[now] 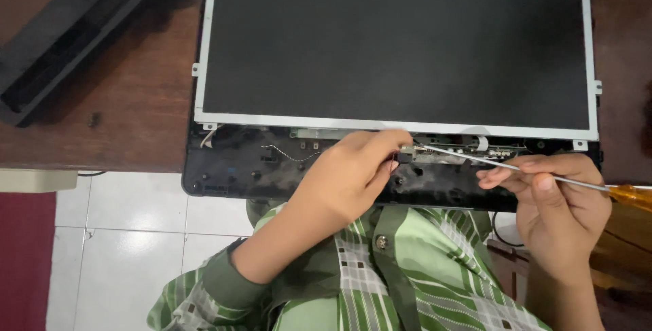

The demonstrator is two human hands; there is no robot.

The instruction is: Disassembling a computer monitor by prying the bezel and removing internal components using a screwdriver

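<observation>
Here the left hand (350, 178) pinches a small metal part (406, 152) at the lower edge of the screen panel (397, 45), which lies on the brown surface (129, 100). The right hand (560, 202) has its grip closed around a screwdriver (530, 170), tip touching that part.

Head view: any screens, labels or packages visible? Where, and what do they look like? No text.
Bare display panel: centre top on the wooden table, rectangular, dark matte face, silver metal frame, unlit.
Black elongated part: top left on the table, carries a small white printed mark.
No packages or signs in view.
</observation>
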